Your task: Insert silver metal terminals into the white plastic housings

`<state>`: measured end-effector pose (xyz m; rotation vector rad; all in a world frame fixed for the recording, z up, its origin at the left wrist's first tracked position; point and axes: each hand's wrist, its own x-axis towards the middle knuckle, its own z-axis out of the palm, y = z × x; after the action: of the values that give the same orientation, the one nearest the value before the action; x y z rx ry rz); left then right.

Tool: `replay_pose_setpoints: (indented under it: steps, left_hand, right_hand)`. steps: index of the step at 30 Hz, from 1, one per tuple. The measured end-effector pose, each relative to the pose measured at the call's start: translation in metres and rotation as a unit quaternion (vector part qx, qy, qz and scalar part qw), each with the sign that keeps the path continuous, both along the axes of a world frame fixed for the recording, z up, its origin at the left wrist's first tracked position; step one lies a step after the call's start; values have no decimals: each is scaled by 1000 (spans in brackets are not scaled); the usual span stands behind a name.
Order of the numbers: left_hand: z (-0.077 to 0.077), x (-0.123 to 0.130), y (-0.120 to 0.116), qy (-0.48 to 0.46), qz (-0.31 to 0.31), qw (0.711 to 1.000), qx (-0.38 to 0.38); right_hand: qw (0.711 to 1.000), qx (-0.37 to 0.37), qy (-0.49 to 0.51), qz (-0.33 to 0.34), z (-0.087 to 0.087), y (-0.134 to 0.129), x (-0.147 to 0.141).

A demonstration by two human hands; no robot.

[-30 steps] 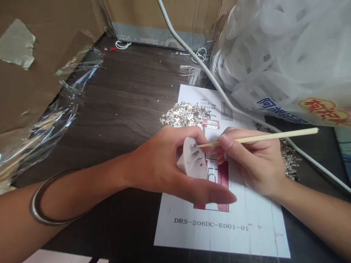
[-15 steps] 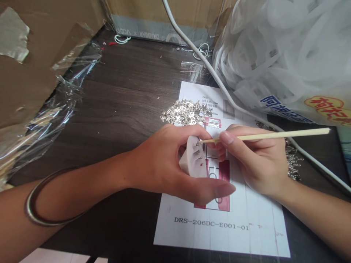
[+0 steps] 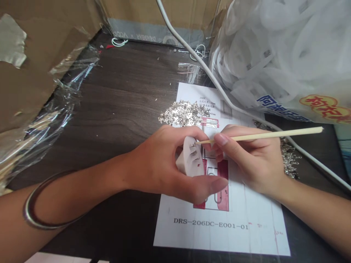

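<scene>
My left hand [image 3: 167, 164] is closed around a white plastic piece [image 3: 192, 166] with slots along its face. Small metal bits show in some of the slots, and a red mark sits near the lower one. In my right hand [image 3: 246, 157] is a thin wooden stick [image 3: 279, 134], pinched between thumb and fingers. Its pointed tip touches, or nearly touches, the uppermost slot. Both hands are above a printed sheet [image 3: 203, 233] with a drawing and red blocks. Just beyond my left hand lies a pile of small metal clips [image 3: 183, 112].
More metal pieces [image 3: 290, 160] lie to the right, behind my right hand. A large clear bag [image 3: 274, 62] of white plastic parts stands at the back right. A white cable [image 3: 203, 67] runs diagonally across the table. Cardboard [image 3: 30, 87] and clear film border the left.
The whole view has shifted slightly. The plastic piece and the stick's tip have stayed together, with the piece turned a little in my left hand.
</scene>
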<state>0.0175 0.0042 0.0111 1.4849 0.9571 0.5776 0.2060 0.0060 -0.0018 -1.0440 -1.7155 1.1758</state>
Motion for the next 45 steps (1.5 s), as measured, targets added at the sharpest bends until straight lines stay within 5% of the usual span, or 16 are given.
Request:
replay_pose_setpoints:
  steps: [9, 22, 31, 45]
  left_hand:
    - [-3, -1, -1, 36, -24, 997, 61]
    - [2, 0, 1, 81, -48, 994, 59]
    - [1, 0, -2, 41, -16, 999, -22]
    - [1, 1, -1, 34, -5, 999, 1]
  right_hand:
    - [1000, -3, -19, 14, 1, 2, -1]
    - [999, 2, -35, 15, 2, -1, -2]
    - [999, -12, 36, -4, -4, -3, 1]
    - [1000, 13, 2, -4, -4, -1, 0]
